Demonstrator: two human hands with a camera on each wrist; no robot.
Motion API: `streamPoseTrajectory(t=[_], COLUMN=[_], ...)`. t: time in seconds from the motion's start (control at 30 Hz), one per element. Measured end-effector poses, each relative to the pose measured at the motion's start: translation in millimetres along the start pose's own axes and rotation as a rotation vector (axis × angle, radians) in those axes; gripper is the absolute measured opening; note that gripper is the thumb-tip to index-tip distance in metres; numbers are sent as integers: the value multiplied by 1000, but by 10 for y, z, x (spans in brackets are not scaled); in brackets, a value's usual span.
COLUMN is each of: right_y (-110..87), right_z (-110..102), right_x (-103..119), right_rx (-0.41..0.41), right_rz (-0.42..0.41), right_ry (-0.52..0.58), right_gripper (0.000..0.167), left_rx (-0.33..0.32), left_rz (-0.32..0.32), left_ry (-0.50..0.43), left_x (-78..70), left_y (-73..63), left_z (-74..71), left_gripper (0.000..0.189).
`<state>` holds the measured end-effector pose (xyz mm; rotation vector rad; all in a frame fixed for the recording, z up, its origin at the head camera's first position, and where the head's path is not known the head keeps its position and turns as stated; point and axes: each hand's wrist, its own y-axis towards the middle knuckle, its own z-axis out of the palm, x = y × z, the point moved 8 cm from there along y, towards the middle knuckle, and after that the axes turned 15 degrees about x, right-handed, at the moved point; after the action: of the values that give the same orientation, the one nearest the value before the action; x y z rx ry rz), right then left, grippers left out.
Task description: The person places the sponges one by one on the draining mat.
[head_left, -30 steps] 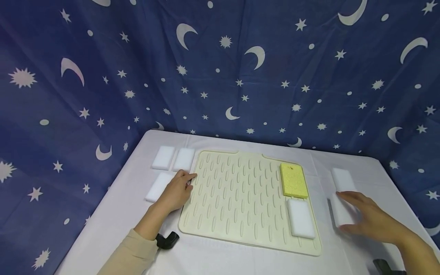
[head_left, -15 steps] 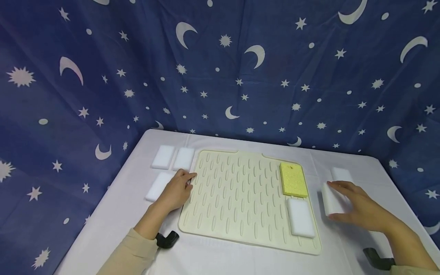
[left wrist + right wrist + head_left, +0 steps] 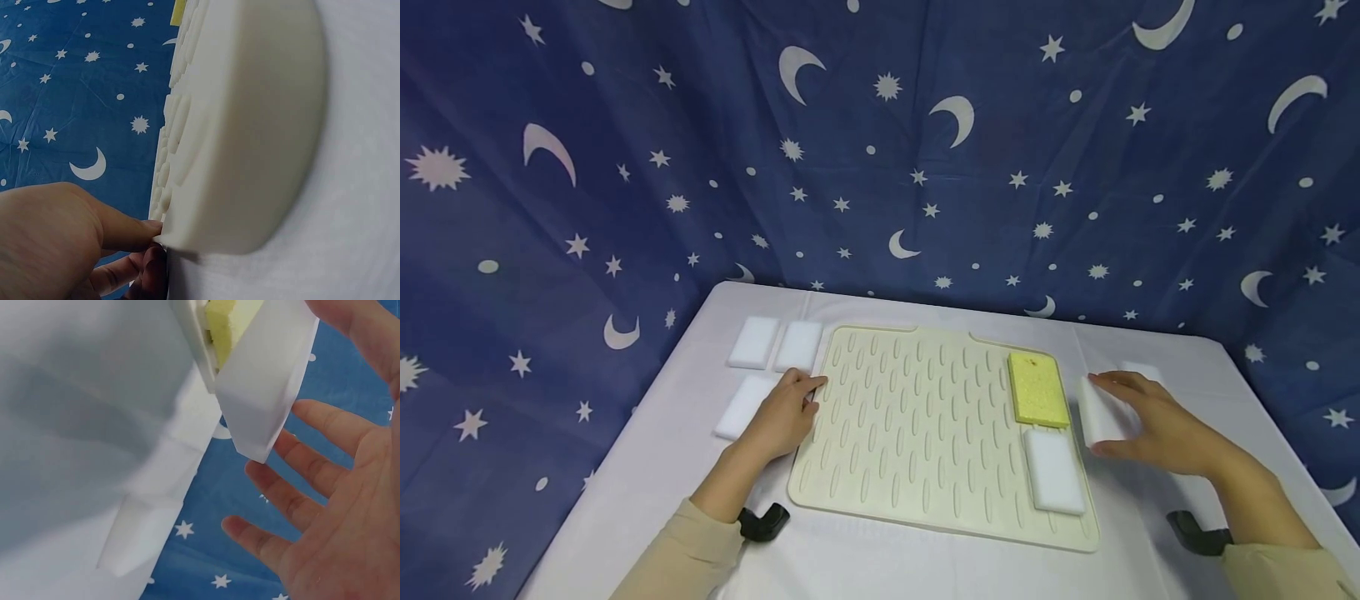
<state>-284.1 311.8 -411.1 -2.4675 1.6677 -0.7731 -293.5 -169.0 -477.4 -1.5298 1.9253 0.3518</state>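
My left hand [image 3: 784,414] pinches the left edge of a cream ridged drying mat [image 3: 917,433]; the left wrist view shows thumb and fingertips at the mat's rim [image 3: 250,156]. To the right of the mat, my right hand [image 3: 1168,431] holds a white sponge [image 3: 1102,417] between thumb and fingers. In the right wrist view this white sponge [image 3: 269,375] is off the table, tilted, overlapping a yellow sponge [image 3: 226,331]. On the mat's right side the yellow sponge [image 3: 1037,390] lies above another white sponge [image 3: 1055,472].
Three white sponges lie left of the mat: one at the back left [image 3: 753,342], one beside it [image 3: 798,347], one nearer [image 3: 745,407], partly behind my hand. Another white sponge [image 3: 1144,370] shows behind my right hand. A blue star-and-moon curtain [image 3: 880,167] hangs behind the white-covered table [image 3: 925,567].
My right hand has lifted a white sponge off the table and carried it left toward the mat's right edge. The left hand has stayed at the mat's edge.
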Motion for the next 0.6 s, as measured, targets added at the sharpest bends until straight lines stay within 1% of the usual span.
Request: streamPoseTrajectory(t=[0.13,0.37,0.6], right_y=[43,191,303], right_z=[-46,-86,-144], right_x=[78,194,343], right_rx=[-5,15,18], right_rz=[-22,-21,-41], right_ry=[-7,-40,-66], right_gripper=[108,108,107], left_rx=[0,3,13], left_rz=[3,0,10], left_ry=[3,9,3], left_x=[-11,4,-7], left_y=[3,-4,-5], left_z=[-4,-3,13], left_gripper=[44,44,45])
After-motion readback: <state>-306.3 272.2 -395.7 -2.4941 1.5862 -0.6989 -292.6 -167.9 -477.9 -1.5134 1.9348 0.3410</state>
